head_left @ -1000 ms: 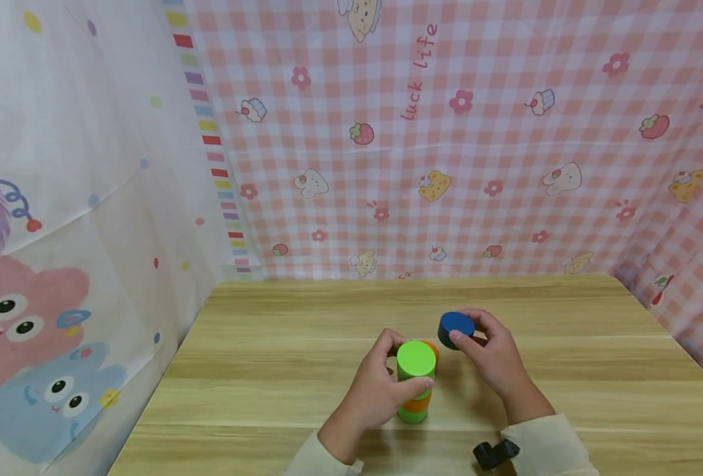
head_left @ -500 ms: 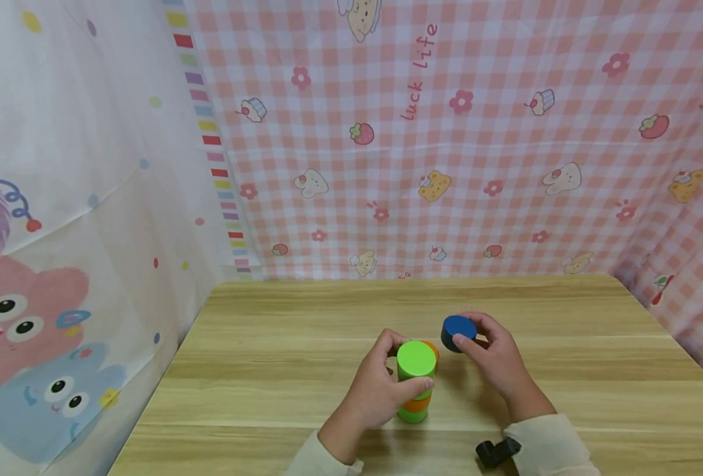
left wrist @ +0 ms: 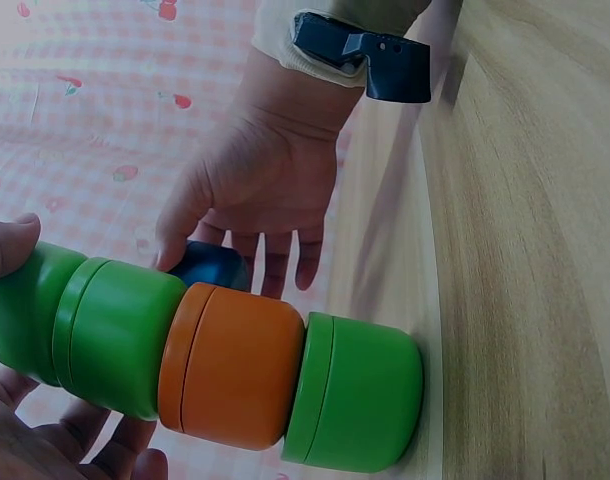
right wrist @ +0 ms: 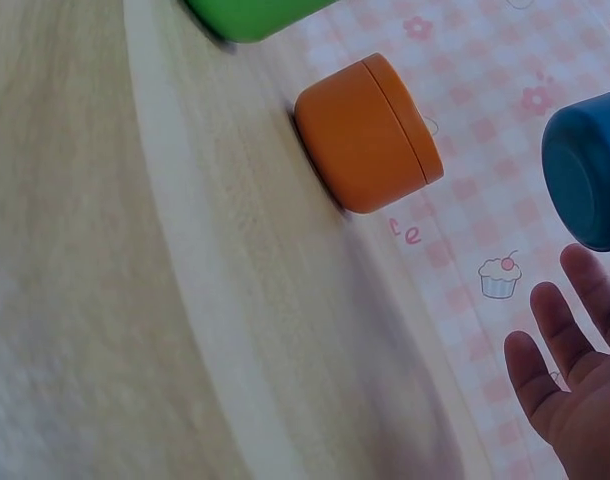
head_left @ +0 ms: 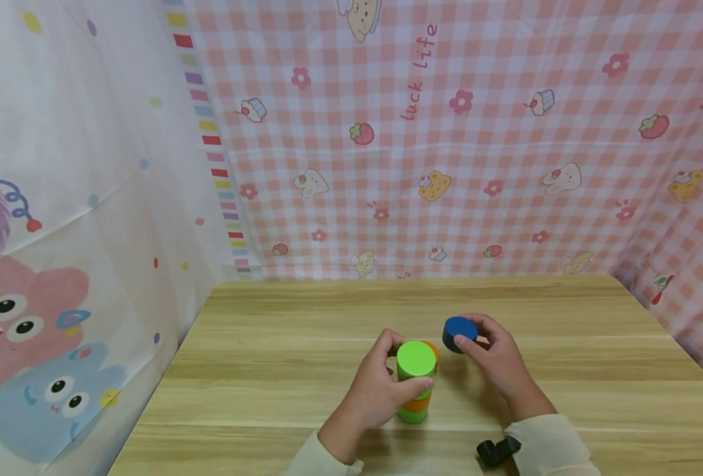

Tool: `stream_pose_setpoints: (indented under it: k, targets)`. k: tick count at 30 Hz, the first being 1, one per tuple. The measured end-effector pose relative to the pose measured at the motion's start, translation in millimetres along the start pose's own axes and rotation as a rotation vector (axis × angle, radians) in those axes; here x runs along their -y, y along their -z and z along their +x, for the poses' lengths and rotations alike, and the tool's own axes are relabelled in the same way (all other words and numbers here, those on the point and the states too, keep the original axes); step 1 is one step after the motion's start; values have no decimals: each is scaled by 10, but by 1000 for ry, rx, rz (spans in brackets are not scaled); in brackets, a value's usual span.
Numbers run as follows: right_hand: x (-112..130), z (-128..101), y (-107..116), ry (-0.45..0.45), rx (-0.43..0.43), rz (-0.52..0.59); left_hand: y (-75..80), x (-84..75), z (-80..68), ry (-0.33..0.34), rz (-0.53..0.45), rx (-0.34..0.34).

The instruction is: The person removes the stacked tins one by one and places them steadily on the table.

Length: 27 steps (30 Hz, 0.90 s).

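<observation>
You're pinching the blue jar w/ your right hand, at 1 o'clock of the jar stack your left hand is gripping; prob light, slick plastic, so take its sides.

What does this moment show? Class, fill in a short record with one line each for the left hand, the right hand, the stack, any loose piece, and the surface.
left hand: grips the upper part of the stack
right hand: holds the blue jar, raised beside the stack
stack: three pieces upright on the table, green on top, orange in the middle, green at the bottom
loose piece: a single orange jar stands on the table behind the stack
surface: wooden table, with patterned cloth hung behind and at the sides
</observation>
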State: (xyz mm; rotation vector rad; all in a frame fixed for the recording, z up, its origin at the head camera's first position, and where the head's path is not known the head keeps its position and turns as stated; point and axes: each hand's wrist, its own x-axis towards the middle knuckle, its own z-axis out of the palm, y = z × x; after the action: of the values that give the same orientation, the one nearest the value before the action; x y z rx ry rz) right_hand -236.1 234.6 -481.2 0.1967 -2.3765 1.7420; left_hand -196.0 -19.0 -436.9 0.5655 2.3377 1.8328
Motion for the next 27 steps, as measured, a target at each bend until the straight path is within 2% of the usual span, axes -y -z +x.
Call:
stream_pose_setpoints:
  k: [17, 27]
  targets:
    - [-61, -13, 10, -28, -5, -5, -8, 20, -9, 4, 7, -2]
    - [-83, 14, 52, -55, 23, -38, 0, -2, 2, 0, 10, 5]
